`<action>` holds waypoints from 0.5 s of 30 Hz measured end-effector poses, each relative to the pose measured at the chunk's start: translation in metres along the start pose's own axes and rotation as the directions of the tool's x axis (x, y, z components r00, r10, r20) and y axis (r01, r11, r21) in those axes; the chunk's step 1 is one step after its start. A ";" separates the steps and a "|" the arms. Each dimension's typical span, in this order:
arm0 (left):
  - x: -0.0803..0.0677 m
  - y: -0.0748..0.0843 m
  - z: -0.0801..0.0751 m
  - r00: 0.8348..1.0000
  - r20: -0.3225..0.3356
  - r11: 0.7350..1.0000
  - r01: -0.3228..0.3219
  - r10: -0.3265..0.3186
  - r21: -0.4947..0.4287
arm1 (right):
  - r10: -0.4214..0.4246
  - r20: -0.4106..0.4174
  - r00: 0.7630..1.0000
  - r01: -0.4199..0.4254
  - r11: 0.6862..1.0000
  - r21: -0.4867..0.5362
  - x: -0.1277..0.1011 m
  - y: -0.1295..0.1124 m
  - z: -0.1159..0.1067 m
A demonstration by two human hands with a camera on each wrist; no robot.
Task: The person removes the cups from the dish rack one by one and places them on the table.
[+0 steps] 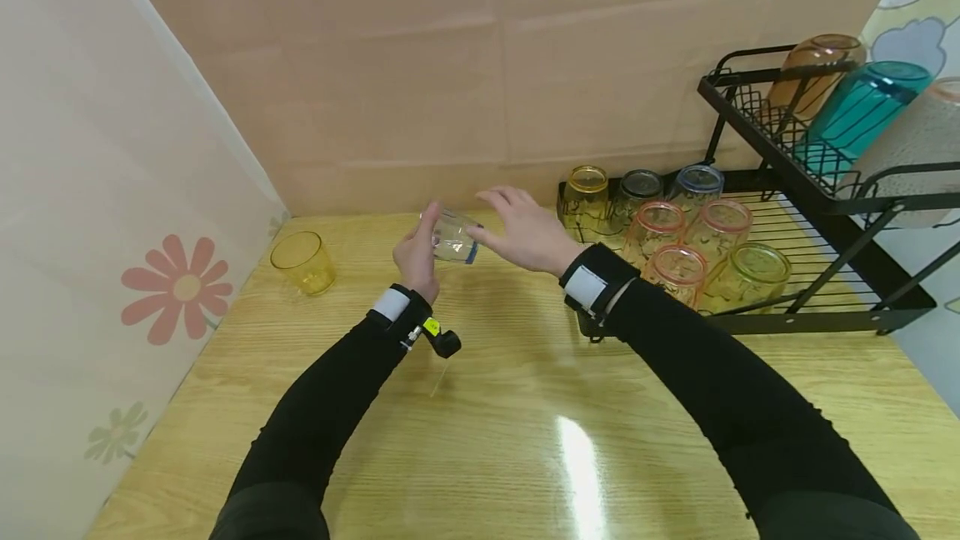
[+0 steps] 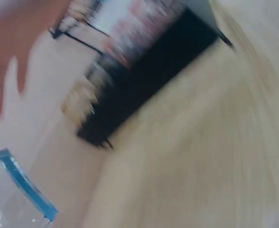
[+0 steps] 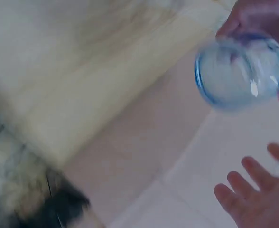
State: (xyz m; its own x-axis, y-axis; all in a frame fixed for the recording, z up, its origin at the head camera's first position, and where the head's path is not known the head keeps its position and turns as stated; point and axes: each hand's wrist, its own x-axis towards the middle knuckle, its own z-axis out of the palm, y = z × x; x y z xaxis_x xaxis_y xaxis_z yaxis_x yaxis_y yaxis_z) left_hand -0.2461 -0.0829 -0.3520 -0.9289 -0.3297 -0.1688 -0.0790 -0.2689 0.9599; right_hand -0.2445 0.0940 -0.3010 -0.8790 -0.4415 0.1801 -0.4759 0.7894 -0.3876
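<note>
My left hand point(image 1: 416, 258) grips a clear glass tumbler point(image 1: 453, 238) with a blue rim, tilted on its side above the table. In the left wrist view, the blue rim point(image 2: 28, 183) shows at the lower left. My right hand point(image 1: 531, 233) is spread beside the tumbler's rim end, its fingers extended and holding nothing. From the right wrist, the tumbler point(image 3: 239, 71) appears in the left hand's grasp, apart from the right fingers point(image 3: 258, 173). Over to the left, a yellow glass point(image 1: 306, 265) stands upright on the table.
A two-tier black wire rack point(image 1: 821, 323) stands at the right. Its lower tier holds several upside-down glasses, among them a pink one point(image 1: 718, 227) and a yellow-green one point(image 1: 750, 277). Brown point(image 1: 817, 77), teal point(image 1: 862, 119) and clear glasses point(image 1: 900, 157) fill the upper tier.
</note>
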 end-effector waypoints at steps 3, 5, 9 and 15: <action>0.008 -0.003 -0.016 1.000 0.024 0.998 -0.011 0.009 0.059 | -0.087 0.101 0.991 0.106 0.975 -0.195 -0.007 0.005 -0.012; 0.013 -0.004 -0.025 0.999 0.033 0.997 -0.021 0.019 0.077 | -0.122 0.151 0.981 0.159 0.951 -0.266 -0.013 0.009 -0.018; 0.025 -0.007 -0.040 0.997 0.045 0.986 -0.067 0.061 0.151 | -0.158 0.201 0.967 0.217 0.923 -0.319 -0.025 0.018 -0.026; 0.043 -0.009 -0.060 0.982 0.047 0.906 -0.185 0.181 0.381 | -0.143 0.233 0.962 0.220 0.911 -0.347 -0.046 0.030 -0.041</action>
State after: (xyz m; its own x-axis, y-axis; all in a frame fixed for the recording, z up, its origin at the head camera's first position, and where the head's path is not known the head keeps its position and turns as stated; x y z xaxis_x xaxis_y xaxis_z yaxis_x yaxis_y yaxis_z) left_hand -0.2637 -0.1486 -0.3809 -0.9438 -0.3301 0.0185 -0.0375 0.1625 0.9860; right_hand -0.2198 0.1556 -0.2843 -0.7704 -0.6373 0.0178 -0.6374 0.7706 0.0004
